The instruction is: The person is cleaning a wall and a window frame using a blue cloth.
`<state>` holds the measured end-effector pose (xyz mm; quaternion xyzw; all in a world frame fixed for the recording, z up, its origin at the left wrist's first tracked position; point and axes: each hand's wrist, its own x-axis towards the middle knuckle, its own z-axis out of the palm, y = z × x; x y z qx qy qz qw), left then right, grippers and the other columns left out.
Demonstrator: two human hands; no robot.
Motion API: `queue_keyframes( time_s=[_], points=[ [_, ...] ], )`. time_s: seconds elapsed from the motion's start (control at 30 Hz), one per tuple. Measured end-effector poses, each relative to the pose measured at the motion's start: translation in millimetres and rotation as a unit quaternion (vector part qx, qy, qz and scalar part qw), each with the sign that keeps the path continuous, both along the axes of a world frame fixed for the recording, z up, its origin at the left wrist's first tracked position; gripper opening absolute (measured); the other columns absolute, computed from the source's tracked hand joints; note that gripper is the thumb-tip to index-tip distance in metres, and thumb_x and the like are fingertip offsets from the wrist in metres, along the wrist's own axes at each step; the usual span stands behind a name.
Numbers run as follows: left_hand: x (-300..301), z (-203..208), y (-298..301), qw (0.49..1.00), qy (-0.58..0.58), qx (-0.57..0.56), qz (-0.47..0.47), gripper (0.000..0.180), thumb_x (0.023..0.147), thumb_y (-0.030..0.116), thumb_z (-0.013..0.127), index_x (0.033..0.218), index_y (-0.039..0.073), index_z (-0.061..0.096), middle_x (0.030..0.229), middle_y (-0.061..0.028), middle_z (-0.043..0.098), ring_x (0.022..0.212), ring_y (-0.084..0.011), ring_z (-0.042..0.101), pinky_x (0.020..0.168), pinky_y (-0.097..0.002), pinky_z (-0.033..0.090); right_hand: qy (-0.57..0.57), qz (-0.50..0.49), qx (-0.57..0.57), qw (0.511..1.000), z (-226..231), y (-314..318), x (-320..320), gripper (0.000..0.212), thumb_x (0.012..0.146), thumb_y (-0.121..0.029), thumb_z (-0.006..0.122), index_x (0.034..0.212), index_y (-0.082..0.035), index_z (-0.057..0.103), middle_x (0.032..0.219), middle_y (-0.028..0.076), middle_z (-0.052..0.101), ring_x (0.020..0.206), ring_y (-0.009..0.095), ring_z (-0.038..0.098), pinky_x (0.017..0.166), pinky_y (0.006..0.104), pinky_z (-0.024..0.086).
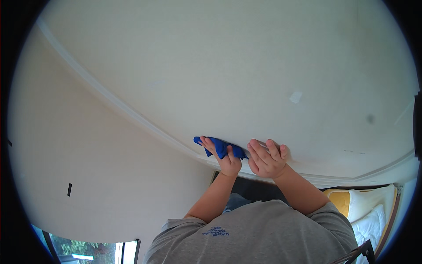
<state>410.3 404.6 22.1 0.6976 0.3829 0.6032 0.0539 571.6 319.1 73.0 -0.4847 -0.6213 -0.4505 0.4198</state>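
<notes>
A crumpled blue cloth (223, 149) is pressed against the broad off-white wall panel (246, 79) by my left hand (230, 163). The fingers lie over the cloth, with the thumb across its near side. Just to the right, my right hand (268, 162) is up at the same panel with its fingers apart and nothing in them. Whether its palm touches the surface I cannot tell. Both forearms are raised in front of my grey shirt.
A pale trim strip (94, 83) curves along the panel's left and lower edge. A small whitish patch (295, 97) and a dark smudge (370, 119) mark the panel. A window (88, 251) is at lower left, white and yellow bedding (369, 220) at lower right.
</notes>
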Motion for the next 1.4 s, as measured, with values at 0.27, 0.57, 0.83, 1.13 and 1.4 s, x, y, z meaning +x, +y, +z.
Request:
queue_keyframes(
  time_s=[0.27,0.57,0.83,1.13,1.4],
  points=[
    [-74.3,1.8,88.6,0.939,-0.324,-0.083,-0.084,0.075,0.103,0.044,0.043,0.159,0.019,0.000,0.162,-0.0115,0.014,0.142,-0.0260,0.027,0.117,-0.0435,0.025,-0.001,-0.006,0.008,1.000,-1.1,4.5,-1.5,0.031,0.086,-0.022,0.054,0.108,-0.016,0.076,0.134,-0.004,0.062,0.145,0.026,0.036,0.122,0.0481,0.009],
    [25.8,-33.5,-32.0,0.998,-0.013,-0.060,-0.027,0.070,0.102,0.019,0.041,0.155,-0.005,0.002,0.162,-0.0270,-0.002,0.150,-0.0437,-0.008,0.119,-0.0559,-0.003,0.015,-0.018,0.010,1.000,-2.8,3.7,-3.7,0.029,0.089,-0.024,0.053,0.106,-0.018,0.076,0.137,-0.005,0.060,0.145,0.024,0.036,0.123,0.0473,0.009],
    [-20.8,-22.8,34.2,0.921,-0.356,-0.136,-0.080,0.062,0.108,0.035,0.035,0.156,0.005,0.012,0.157,-0.0177,0.022,0.140,-0.0322,0.033,0.116,-0.0476,0.029,-0.012,-0.021,0.052,0.998,-5.4,11.3,0.0,0.025,0.088,-0.019,0.056,0.102,-0.018,0.077,0.135,-0.004,0.061,0.143,0.027,0.038,0.122,0.0480,0.012],
    [43.8,-68.6,-41.0,0.985,-0.121,-0.125,-0.018,0.070,0.098,0.007,0.045,0.156,0.000,0.006,0.161,-0.0270,0.005,0.150,-0.0392,0.006,0.120,-0.0471,0.010,0.003,-0.023,0.042,0.999,-1.0,9.3,-7.8,0.019,0.088,-0.022,0.061,0.096,-0.018,0.077,0.132,-0.005,0.063,0.142,0.026,0.040,0.122,0.0472,0.013],
    [-16.8,-48.3,0.8,0.996,-0.007,-0.092,0.018,0.076,0.093,0.006,0.047,0.156,-0.003,0.005,0.159,-0.0336,0.002,0.149,-0.0496,0.001,0.119,-0.0538,0.007,-0.024,0.009,-0.013,1.000,-8.8,2.8,-0.3,0.032,0.076,-0.011,0.055,0.101,-0.014,0.075,0.141,0.007,0.056,0.146,0.036,0.032,0.122,0.0510,0.007]
  ],
)
